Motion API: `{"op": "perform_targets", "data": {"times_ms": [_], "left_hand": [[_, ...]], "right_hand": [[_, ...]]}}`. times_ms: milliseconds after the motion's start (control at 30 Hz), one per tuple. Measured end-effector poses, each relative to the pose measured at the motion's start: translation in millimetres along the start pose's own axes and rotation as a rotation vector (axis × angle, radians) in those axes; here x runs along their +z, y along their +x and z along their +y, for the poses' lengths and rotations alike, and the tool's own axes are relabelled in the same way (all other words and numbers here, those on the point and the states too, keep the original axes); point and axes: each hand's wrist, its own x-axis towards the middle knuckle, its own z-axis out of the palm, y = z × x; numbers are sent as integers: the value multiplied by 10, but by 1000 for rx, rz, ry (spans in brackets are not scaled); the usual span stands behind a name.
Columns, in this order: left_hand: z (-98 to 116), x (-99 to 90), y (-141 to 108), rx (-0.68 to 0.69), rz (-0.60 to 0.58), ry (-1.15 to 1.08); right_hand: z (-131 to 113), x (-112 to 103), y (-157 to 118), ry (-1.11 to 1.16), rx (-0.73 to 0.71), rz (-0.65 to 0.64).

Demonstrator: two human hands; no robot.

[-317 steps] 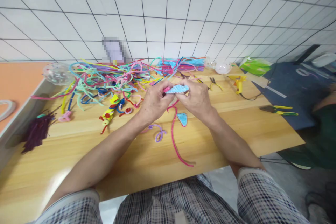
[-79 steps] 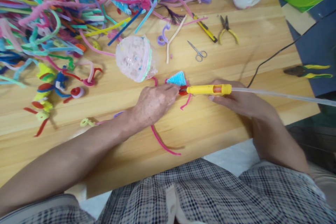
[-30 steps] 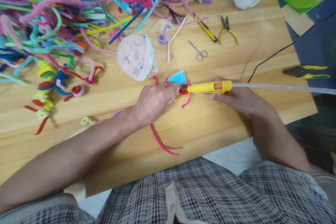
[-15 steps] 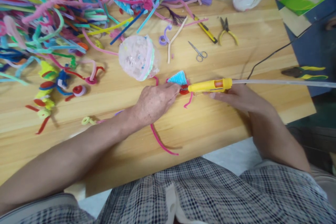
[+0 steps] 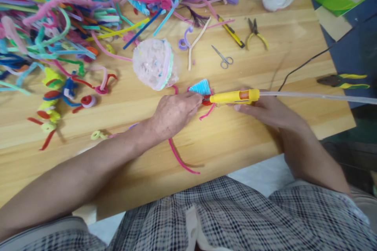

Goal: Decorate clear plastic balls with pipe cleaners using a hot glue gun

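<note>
My right hand (image 5: pixel 260 108) is wrapped round a yellow glue gun (image 5: pixel 229 97), with a long clear glue stick (image 5: pixel 312 95) sticking out of its back end. The gun's nozzle points left, at a red piece (image 5: pixel 207 102) beside the fingertips of my left hand (image 5: pixel 178 111). Those fingers are pinched on the small pipe-cleaner piece, which has a light blue striped triangle (image 5: pixel 200 87) above and a pink strand (image 5: pixel 207 113) hanging below. My left fingers partly hide where they grip. A longer pink pipe cleaner (image 5: pixel 179 159) curves out below my left wrist.
A clear ball (image 5: pixel 153 64) stands just beyond my left hand. Small scissors (image 5: pixel 223 58), a yellow cutter (image 5: pixel 231 32) and pliers (image 5: pixel 255 35) lie farther back. Green-handled pliers (image 5: pixel 338 81) are at the right, near a black cable (image 5: pixel 306 62). Piled pipe cleaners (image 5: pixel 53 19) cover the back left.
The pink strand below the red piece has swung to the left. The glue gun has shifted very slightly left; both hands keep nearly the same place and hold.
</note>
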Motion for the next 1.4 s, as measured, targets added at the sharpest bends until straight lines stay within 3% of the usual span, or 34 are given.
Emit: {"op": "perform_targets", "data": {"times_ms": [733,1400], "left_hand": [[-2,27,-17,17,1,39],[8,-25,-2,17,-40,45]], "right_hand": [[7,9,70,321,168,8],[8,10,74,357,201,21]]}}
